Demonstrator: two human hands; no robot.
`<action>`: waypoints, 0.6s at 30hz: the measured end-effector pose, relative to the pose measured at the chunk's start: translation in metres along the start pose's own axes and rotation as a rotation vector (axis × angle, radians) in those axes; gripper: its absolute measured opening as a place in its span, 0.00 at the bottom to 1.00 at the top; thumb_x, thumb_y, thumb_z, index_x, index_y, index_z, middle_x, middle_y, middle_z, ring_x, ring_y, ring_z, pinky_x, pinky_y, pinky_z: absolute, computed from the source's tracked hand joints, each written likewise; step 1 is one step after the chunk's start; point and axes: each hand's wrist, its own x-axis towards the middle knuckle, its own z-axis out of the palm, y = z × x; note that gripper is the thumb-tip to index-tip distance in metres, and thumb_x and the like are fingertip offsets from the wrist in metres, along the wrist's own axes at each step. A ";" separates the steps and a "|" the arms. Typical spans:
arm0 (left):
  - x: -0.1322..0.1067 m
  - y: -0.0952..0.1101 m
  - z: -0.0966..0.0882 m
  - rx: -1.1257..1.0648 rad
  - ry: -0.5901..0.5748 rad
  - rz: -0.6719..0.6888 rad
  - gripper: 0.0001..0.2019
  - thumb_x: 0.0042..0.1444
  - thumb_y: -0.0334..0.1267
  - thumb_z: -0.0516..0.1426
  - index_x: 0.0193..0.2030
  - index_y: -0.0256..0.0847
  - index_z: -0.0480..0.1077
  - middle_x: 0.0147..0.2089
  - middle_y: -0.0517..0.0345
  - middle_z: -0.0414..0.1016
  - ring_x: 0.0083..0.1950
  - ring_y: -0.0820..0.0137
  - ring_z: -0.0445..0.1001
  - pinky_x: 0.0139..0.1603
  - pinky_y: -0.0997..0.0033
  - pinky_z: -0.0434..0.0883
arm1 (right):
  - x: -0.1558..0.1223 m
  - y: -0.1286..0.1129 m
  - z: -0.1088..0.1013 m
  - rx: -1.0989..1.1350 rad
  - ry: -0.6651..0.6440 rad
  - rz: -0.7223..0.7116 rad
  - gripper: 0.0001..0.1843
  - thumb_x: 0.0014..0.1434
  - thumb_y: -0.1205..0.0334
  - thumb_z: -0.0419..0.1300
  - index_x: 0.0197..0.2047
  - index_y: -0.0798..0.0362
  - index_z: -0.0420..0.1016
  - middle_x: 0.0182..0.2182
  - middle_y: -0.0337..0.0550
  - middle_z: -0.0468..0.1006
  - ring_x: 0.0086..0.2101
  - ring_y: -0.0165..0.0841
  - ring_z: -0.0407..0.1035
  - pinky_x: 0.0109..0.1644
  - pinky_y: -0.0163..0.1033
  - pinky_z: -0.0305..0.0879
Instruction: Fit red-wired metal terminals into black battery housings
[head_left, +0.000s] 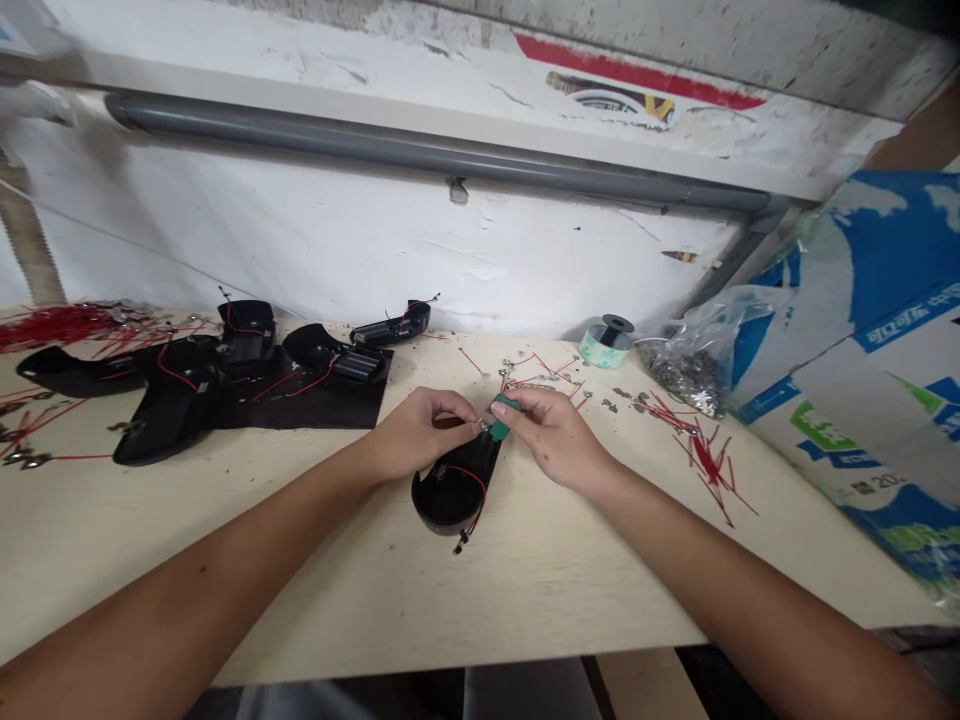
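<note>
In the middle of the table lies a black plastic housing (pixel 444 510), its round cupped end toward me. A thin red wire (pixel 475 474) runs inside the cup to a small dark part (pixel 460 543) outside its rim. My left hand (pixel 416 435) is closed, thumb and forefinger pinching a small shiny metal piece (pixel 484 426) over the housing. Between the thumb and fingers of my right hand (pixel 559 435) is a small green block-like piece (pixel 505 414), close to the metal piece. The fingers hide part of the housing's narrow far end.
Several similar black housings (pixel 176 400) lie at the left, some on a dark mat (pixel 330 405). Red wires (pixel 64 325) are heaped at far left. Loose metal pieces, a tape roll (pixel 604 345), a bag of metal parts (pixel 690 375) and a printed carton (pixel 862 400) occupy the right.
</note>
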 end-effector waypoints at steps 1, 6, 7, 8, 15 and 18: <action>0.000 0.000 0.000 0.008 -0.004 0.008 0.11 0.53 0.42 0.62 0.34 0.35 0.76 0.39 0.51 0.79 0.42 0.67 0.75 0.49 0.67 0.71 | 0.000 -0.001 0.000 -0.004 -0.019 0.004 0.19 0.61 0.46 0.61 0.31 0.55 0.74 0.27 0.39 0.70 0.30 0.31 0.63 0.36 0.37 0.60; 0.001 -0.003 0.001 0.040 -0.011 0.033 0.11 0.54 0.42 0.62 0.34 0.35 0.77 0.40 0.50 0.79 0.43 0.66 0.76 0.48 0.67 0.71 | -0.001 -0.002 0.000 0.004 -0.109 0.042 0.19 0.63 0.47 0.59 0.29 0.54 0.70 0.26 0.37 0.66 0.29 0.30 0.59 0.34 0.36 0.56; 0.001 -0.003 0.001 0.046 -0.013 0.036 0.11 0.54 0.42 0.62 0.34 0.35 0.77 0.40 0.51 0.79 0.42 0.67 0.76 0.48 0.68 0.71 | -0.001 -0.002 0.000 0.003 -0.112 0.043 0.19 0.63 0.47 0.59 0.29 0.54 0.69 0.26 0.36 0.65 0.29 0.30 0.59 0.34 0.36 0.56; 0.001 -0.003 0.000 0.054 -0.014 0.036 0.10 0.54 0.42 0.62 0.35 0.35 0.77 0.40 0.51 0.79 0.42 0.67 0.76 0.48 0.68 0.71 | -0.002 -0.002 0.000 0.000 -0.114 0.045 0.19 0.63 0.47 0.59 0.29 0.54 0.69 0.26 0.36 0.64 0.29 0.30 0.59 0.33 0.36 0.55; 0.001 -0.004 0.000 0.105 0.001 0.029 0.11 0.54 0.43 0.61 0.34 0.36 0.77 0.38 0.53 0.78 0.39 0.68 0.75 0.44 0.69 0.71 | -0.001 -0.003 -0.001 -0.011 -0.109 0.030 0.19 0.63 0.47 0.59 0.30 0.54 0.70 0.27 0.37 0.65 0.29 0.30 0.59 0.33 0.35 0.56; 0.001 -0.004 0.000 0.113 -0.002 0.028 0.11 0.55 0.43 0.61 0.34 0.36 0.77 0.38 0.52 0.78 0.39 0.68 0.75 0.44 0.69 0.70 | -0.002 -0.003 -0.001 -0.011 -0.110 0.037 0.19 0.63 0.47 0.59 0.30 0.54 0.70 0.26 0.37 0.65 0.29 0.30 0.58 0.32 0.35 0.55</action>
